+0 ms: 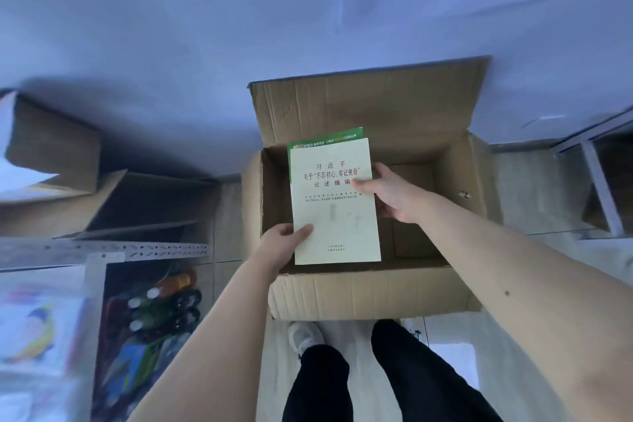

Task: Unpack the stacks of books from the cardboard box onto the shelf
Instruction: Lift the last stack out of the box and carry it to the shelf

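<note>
Both hands clamp a thin stack of books over the open cardboard box [370, 291]: the left hand [281, 247] pinches the near left corner of the cream-covered book [334, 209], thumb on the cover, while the right hand [394, 195] grips the right edge higher up, thumb pressed beside the printed title. A green-covered book [325, 139] lies beneath it, showing only along the far and left edges. The stack's long axis runs away from the person, and it sits toward the left side of the box; the floor of the box to its right looks bare. The metal shelf [102, 248] stands to the person's left, nearer the left hand, so the coming move appears to be a lift and a leftward swing. The left wall of the box stands between stack and shelf and would have to be cleared. Bottles [164, 301] and colourful books [34, 325] already lie on the shelf's levels; another cardboard box [54, 144] rests beyond.
</note>
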